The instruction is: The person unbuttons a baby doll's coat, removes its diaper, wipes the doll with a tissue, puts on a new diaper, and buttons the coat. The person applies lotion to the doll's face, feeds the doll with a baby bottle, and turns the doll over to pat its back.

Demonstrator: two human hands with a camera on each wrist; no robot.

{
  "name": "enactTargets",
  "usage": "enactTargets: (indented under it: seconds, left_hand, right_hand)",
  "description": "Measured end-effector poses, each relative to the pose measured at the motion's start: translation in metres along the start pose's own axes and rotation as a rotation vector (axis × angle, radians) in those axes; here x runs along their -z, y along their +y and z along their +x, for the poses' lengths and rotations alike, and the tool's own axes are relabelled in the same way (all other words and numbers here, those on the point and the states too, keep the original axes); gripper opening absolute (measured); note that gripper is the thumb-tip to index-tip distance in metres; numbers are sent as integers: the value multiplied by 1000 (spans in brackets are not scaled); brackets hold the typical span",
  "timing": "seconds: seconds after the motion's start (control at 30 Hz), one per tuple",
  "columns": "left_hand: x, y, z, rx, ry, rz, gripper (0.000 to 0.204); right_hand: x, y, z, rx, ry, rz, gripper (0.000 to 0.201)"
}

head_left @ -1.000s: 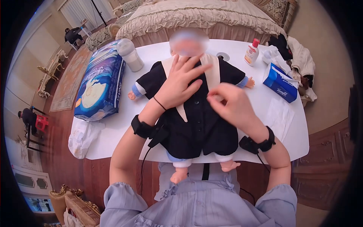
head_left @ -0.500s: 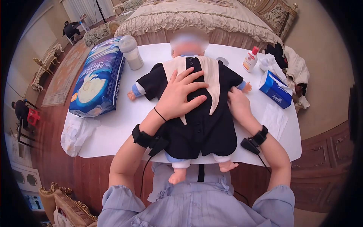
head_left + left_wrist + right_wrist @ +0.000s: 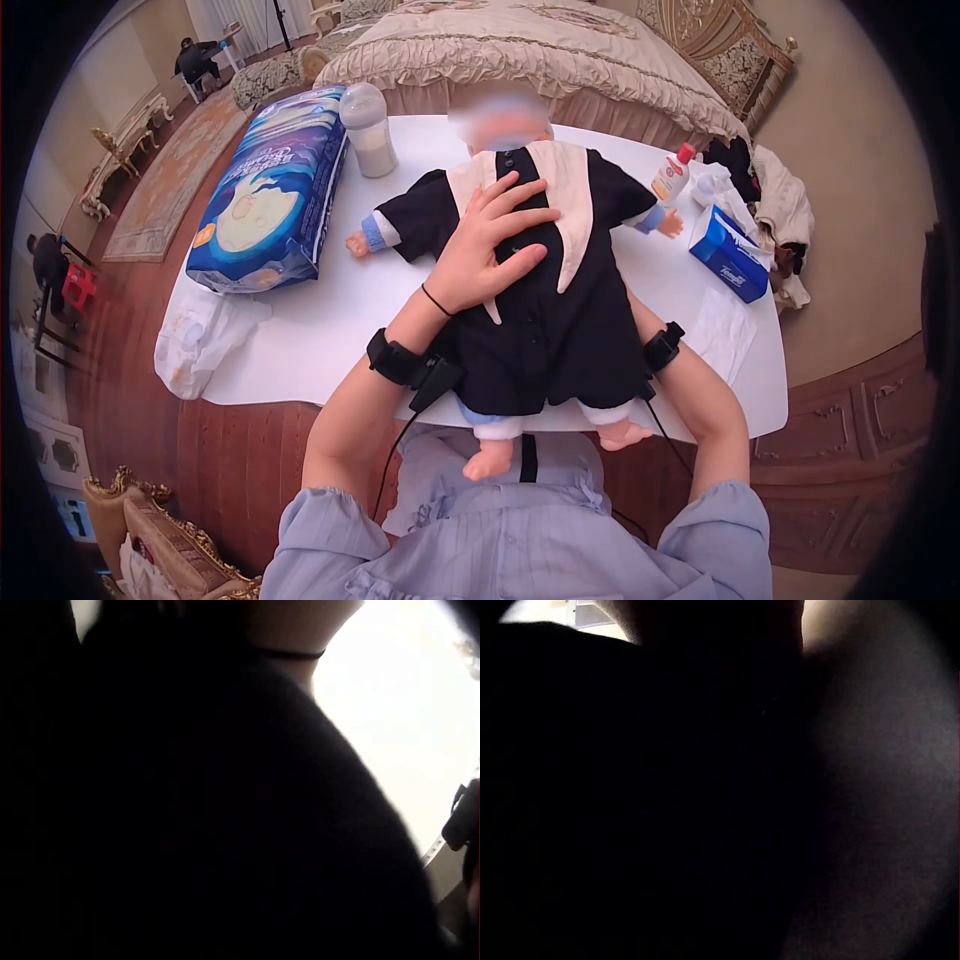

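A baby doll in a black outfit [image 3: 575,330] with long cream lapels [image 3: 573,215] lies face up on the white table [image 3: 330,350]. My left hand [image 3: 490,240] rests flat on its chest, fingers spread over the buttons and one lapel. My right forearm [image 3: 700,390] reaches along the doll's side, and the right hand is hidden beneath its body. Dark cloth [image 3: 225,810] fills most of the left wrist view, below the wrist with a thin black band [image 3: 292,654]. The right wrist view is almost wholly dark.
On the left stand a blue diaper pack [image 3: 265,200], a bottle of white powder [image 3: 370,135] and a crumpled diaper [image 3: 200,345]. To the right are a lotion bottle [image 3: 672,175], a blue tissue box [image 3: 730,255] and a white sheet [image 3: 722,325]. The doll's feet overhang the table's front edge.
My right hand has come down from above the doll's chest to its side, then slid under its body out of sight. The left hand has moved down from the collar onto the chest.
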State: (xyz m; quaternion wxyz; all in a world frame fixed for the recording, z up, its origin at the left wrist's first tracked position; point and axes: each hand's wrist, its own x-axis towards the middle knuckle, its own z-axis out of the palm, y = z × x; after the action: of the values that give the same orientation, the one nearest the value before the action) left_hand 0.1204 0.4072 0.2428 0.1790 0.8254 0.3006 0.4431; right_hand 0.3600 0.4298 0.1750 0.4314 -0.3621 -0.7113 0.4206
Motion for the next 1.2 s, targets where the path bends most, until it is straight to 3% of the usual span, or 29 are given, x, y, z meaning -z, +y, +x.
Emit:
enactTargets:
  seconds: [0.1, 0.13, 0.17, 0.43, 0.67, 0.8, 1.0, 1.07, 1.13, 1.17, 1.2]
  left_hand:
    - [-1, 5, 3, -1, 37, -67, 42]
    - [-1, 8, 6, 6, 39, -73, 43]
    - [1, 11, 8, 2, 38, -71, 43]
    - [25, 55, 17, -180, -48, 179, 45]
    - [34, 88, 38, -346, -143, 366, 50]
    - [40, 82, 54, -361, -81, 423, 71]
    - [56, 101, 85, -396, 138, 504, 76]
    - [60, 113, 90, -284, 181, 214, 56]
    - [58, 140, 100, 83, 324, -309, 52]
    - [61, 129, 105, 71, 385, -503, 54]
    - [67, 134, 112, 70, 388, -503, 54]
  right_hand:
    - [4, -9, 2, 3, 16, -17, 49]
    - [-37, -21, 51, 5, 23, -20, 50]
    - [-39, -23, 51, 10, 29, -22, 50]
    - [-3, -32, -1, 35, 84, -21, 52]
    - [17, -52, 10, 67, 173, -35, 54]
    - [17, -71, 14, 109, 222, -42, 55]
    - [37, -108, 40, 189, 275, -71, 57]
    - [48, -116, 34, 209, 289, -81, 58]
    - [51, -124, 36, 225, 304, -88, 58]
    - [52, -127, 35, 228, 309, -91, 59]
    - [53, -130, 35, 231, 310, -94, 59]
